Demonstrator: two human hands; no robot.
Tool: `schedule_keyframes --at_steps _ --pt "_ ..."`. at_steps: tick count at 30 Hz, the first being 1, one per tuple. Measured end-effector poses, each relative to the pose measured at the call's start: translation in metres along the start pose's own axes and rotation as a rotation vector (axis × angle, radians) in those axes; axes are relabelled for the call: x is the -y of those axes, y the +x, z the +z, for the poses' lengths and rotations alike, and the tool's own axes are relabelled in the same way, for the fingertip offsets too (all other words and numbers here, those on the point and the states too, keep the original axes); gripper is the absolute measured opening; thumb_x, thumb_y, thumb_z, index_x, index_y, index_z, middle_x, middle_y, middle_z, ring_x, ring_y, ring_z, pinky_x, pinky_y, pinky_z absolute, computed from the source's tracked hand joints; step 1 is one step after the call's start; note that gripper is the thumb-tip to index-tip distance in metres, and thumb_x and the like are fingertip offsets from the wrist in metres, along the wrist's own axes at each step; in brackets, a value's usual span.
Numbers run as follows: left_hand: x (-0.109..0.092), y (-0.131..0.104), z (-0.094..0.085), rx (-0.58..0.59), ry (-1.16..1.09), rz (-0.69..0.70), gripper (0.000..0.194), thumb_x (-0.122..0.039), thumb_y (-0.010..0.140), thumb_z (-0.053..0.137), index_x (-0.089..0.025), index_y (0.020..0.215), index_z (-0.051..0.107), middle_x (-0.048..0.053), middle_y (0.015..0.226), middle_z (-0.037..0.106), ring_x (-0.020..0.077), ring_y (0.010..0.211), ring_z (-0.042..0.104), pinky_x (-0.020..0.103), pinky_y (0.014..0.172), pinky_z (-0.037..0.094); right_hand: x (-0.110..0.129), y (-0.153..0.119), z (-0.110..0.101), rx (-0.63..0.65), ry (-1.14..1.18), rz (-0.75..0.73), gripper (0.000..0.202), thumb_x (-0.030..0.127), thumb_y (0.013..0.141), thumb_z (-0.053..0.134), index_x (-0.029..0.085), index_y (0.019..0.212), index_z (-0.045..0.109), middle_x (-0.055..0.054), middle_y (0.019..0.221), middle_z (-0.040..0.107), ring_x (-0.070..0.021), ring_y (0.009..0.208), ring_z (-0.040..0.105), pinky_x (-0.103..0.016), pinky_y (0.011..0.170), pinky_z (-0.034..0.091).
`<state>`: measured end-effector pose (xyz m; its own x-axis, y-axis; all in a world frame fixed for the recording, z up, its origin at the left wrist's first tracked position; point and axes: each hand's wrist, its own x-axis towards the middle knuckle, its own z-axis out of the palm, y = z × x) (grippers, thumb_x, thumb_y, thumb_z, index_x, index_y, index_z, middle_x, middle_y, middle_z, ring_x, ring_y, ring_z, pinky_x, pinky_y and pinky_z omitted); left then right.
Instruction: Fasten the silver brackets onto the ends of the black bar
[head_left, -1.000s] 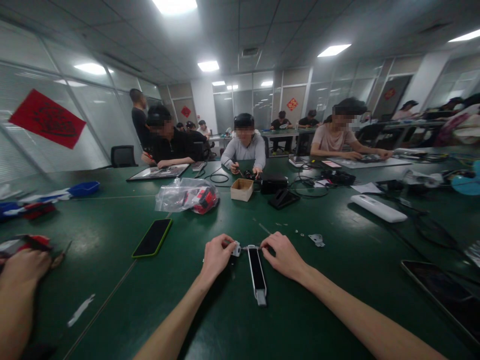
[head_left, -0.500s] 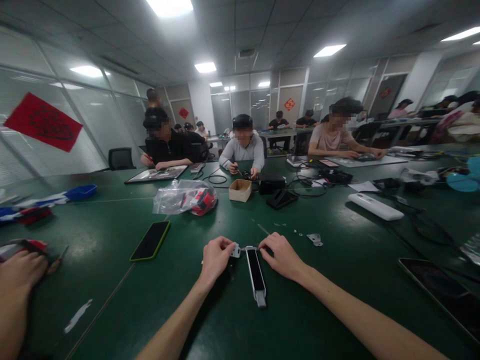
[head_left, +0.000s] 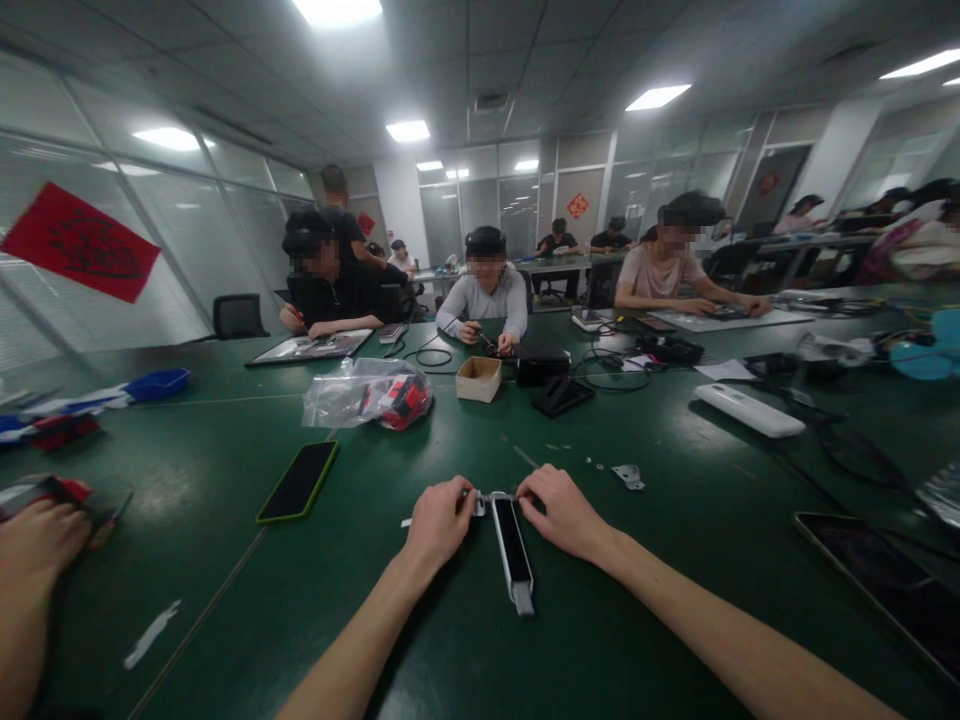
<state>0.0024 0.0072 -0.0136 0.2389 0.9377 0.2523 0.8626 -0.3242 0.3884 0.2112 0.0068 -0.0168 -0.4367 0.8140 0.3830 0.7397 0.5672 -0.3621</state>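
Note:
A white and black elongated device lies on the green table, between my two hands. My left hand is closed on a small metal plate beside the top left corner of the device. My right hand has its fingers pinched together at the top right end of the device; what they hold is too small to make out. Another small metal plate lies on the table to the right, past my right hand.
A green-edged phone lies to the left, and a dark phone at the right. Beyond are a plastic bag, a small box and a white device. Another person's hand is at the far left.
My left hand has shifted slightly right with the metal plate, closer to the device. My right hand stays nearly in place. In the background, a standing person has moved right.

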Motion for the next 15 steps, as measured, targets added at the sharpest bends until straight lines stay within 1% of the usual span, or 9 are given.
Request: schedule_keyframes --at_steps 4,6,10,12,15 --pt "0.001 0.001 -0.006 0.018 0.015 0.131 0.019 -0.026 0.088 0.043 -0.018 0.09 0.06 0.004 0.082 0.063 0.0177 0.076 0.057 0.027 0.071 0.04 -0.001 0.0 0.0 -0.001 -0.026 0.006 0.013 0.018 0.085 0.048 0.017 0.081 0.061 -0.004 0.08 0.062 -0.0162 0.079 0.052 -0.031 0.069 0.04" --pt "0.001 0.0 -0.01 0.053 0.046 0.165 0.019 -0.027 0.088 0.044 -0.018 0.093 0.059 0.004 0.08 0.062 0.018 0.076 0.057 0.028 0.072 0.04 -0.001 0.0 0.001 -0.004 -0.035 0.011 0.011 0.017 0.084 0.049 0.017 0.081 0.06 -0.003 0.08 0.062 -0.0161 0.08 0.051 -0.03 0.069 0.039" --pt "0.001 0.001 -0.015 0.106 0.102 0.215 0.02 -0.029 0.087 0.045 -0.019 0.097 0.059 0.005 0.086 0.061 0.0192 0.079 0.056 0.029 0.073 0.04 0.002 0.0 -0.002 -0.008 -0.06 0.014 0.01 0.017 0.082 0.05 0.017 0.082 0.061 -0.003 0.08 0.062 -0.0162 0.08 0.051 -0.03 0.07 0.039" --pt "0.001 0.002 -0.016 0.125 0.117 0.225 0.02 -0.029 0.086 0.045 -0.02 0.097 0.059 0.006 0.087 0.061 0.0196 0.08 0.056 0.03 0.073 0.04 0.002 0.0 -0.008 0.008 -0.097 0.002 0.012 0.02 0.084 0.05 0.018 0.084 0.061 -0.004 0.083 0.063 -0.0163 0.08 0.052 -0.03 0.071 0.039" --pt "0.001 0.003 -0.017 0.169 0.133 0.224 0.02 -0.029 0.086 0.046 -0.02 0.098 0.059 0.006 0.09 0.062 0.0202 0.083 0.056 0.03 0.073 0.039 -0.007 0.002 -0.025 0.017 -0.21 0.023 0.017 0.027 0.087 0.047 0.017 0.09 0.061 -0.006 0.089 0.063 -0.017 0.082 0.054 -0.032 0.074 0.039"
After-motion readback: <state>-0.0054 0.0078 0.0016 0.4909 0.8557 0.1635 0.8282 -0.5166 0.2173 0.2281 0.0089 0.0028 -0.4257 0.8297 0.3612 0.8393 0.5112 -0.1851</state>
